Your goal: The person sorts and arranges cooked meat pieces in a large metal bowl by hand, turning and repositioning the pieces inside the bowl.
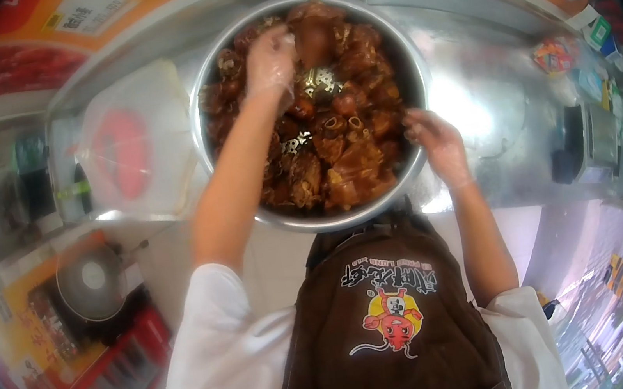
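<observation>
Counted, left to right: one pan [92, 278], one metal basin [406, 64], many brown meat pieces [356, 173]. Stood at the counter's [468, 71] near edge, round mouth upward; contained pieces at mixed angles. Held left hand [270, 62] half-curled over meat, right hand [437, 142] bent-fingered at right rim; too blurred to tell either grip.

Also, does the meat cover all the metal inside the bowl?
No, bare perforated metal shows between pieces of meat in the bowl.
</observation>
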### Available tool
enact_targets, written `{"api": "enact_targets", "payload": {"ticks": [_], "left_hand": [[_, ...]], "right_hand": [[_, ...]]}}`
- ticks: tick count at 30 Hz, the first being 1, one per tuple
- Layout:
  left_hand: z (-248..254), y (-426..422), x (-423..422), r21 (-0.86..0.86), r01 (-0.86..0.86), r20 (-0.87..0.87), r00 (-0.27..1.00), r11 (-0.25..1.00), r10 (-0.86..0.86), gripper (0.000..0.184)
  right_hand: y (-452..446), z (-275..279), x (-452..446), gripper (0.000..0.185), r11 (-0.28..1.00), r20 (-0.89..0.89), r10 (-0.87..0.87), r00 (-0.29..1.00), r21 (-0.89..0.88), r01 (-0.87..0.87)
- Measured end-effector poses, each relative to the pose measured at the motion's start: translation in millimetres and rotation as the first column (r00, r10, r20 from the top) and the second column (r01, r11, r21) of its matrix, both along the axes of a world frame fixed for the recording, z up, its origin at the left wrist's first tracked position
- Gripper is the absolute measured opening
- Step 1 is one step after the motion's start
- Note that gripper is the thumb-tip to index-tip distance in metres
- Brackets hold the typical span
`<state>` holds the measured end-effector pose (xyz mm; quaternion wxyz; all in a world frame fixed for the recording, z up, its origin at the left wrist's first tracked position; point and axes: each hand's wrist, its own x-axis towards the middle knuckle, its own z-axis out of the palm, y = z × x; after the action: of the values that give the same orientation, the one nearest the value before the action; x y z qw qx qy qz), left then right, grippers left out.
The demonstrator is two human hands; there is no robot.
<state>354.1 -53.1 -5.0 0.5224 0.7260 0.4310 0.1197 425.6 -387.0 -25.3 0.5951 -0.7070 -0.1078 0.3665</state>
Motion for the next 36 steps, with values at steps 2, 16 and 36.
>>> {"api": "enact_targets", "payload": {"ticks": [2, 16, 36], "left_hand": [[-43.5, -17.4, 1.8, -0.491, -0.181, 0.140, 0.949, 0.852, 0.283, 0.049], [-86.2, -13.7, 77.7, -0.898, -0.267, 0.115, 0.626, 0.351, 0.771, 0.025], [21.6, -62.6, -121.8, -0.672, 0.018, 0.295, 0.923, 0.740, 0.246, 0.062]], "right_hand": [[6.1, 5.5, -2.7, 0.029, 0.999, 0.021, 0.021, 1.000, -0.030, -0.020], [-16.7, -1.7, -8.6, 0.030, 0.999, 0.002, -0.018, 1.000, 0.030, 0.018], [47.7, -6.5, 32.9, 0.034, 0.980, 0.182, 0.169, 0.969, -0.140, -0.145]]}}
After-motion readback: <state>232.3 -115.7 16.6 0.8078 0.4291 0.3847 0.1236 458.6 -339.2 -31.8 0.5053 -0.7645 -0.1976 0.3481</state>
